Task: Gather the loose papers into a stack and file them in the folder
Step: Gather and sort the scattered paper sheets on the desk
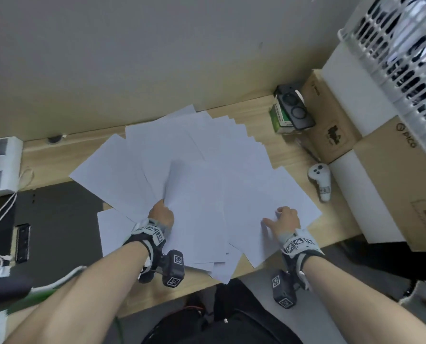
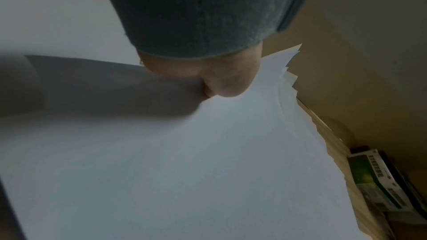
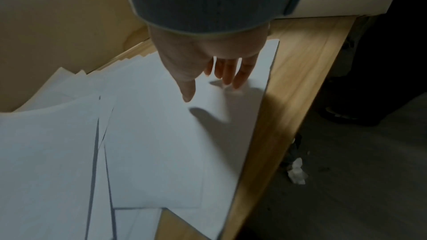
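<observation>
A pale wood-grain tabletop (image 1: 276,105) butts against a plain grey-beige wall (image 1: 132,58); light is dim and even, with soft shadows; at the right, brown cardboard boxes (image 1: 331,125) are stacked along the tabletop edge, one printed "PICO", under a white slotted plastic basket (image 1: 390,58); a white power strip (image 1: 1,167) sits at the left edge; the right wrist view shows a dark grey floor (image 3: 346,171) with a crumpled white scrap (image 3: 297,172).

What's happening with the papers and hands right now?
Left hand grips lifted sheets. Right hand flat, open. Papers fanned, unstacked. Folder partly under papers.
</observation>
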A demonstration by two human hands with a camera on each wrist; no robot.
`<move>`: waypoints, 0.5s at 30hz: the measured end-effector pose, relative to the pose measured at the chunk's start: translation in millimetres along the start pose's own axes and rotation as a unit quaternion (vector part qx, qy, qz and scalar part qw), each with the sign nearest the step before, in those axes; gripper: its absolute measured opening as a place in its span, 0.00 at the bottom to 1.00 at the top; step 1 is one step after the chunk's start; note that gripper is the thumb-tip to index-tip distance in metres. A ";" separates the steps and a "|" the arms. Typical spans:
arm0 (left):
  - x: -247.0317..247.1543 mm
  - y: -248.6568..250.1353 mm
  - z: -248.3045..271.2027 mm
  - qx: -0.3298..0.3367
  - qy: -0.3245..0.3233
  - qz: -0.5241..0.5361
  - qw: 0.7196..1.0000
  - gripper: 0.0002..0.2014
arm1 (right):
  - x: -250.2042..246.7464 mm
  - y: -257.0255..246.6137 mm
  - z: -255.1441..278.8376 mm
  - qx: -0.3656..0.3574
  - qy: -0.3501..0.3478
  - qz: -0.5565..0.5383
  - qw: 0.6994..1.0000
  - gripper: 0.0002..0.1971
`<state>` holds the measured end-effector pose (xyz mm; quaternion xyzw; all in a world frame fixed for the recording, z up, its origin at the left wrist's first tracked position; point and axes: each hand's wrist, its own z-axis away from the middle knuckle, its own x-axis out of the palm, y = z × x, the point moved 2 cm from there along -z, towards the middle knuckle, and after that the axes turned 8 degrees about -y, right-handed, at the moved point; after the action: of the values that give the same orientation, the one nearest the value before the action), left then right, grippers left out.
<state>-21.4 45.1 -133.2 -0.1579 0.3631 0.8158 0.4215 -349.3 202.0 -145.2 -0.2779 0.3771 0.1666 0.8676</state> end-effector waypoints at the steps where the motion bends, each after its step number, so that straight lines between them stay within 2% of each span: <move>1: 6.3 2.7 2.5 -0.002 -0.003 -0.008 1.000 0.16 | 0.6 5.1 3.3 -0.009 0.004 0.013 1.000 0.32; 4: 11.3 -1.2 7.0 -0.012 0.005 -0.021 1.000 0.16 | 1.7 -5.4 4.6 -0.051 0.010 0.064 0.997 0.36; 7: 10.6 -8.9 9.6 -0.016 0.022 -0.015 1.000 0.16 | 0.5 -21.1 -3.2 -0.061 0.005 0.071 0.996 0.37; 15: -13.6 -29.1 5.7 -0.058 0.078 0.030 0.995 0.11 | 9.1 -91.9 -36.5 -0.126 -0.039 0.090 0.987 0.35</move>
<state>10.4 52.5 -134.9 -0.2347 0.3513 0.8328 0.3577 -317.9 107.9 -139.7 -0.3430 0.3425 0.3007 0.8213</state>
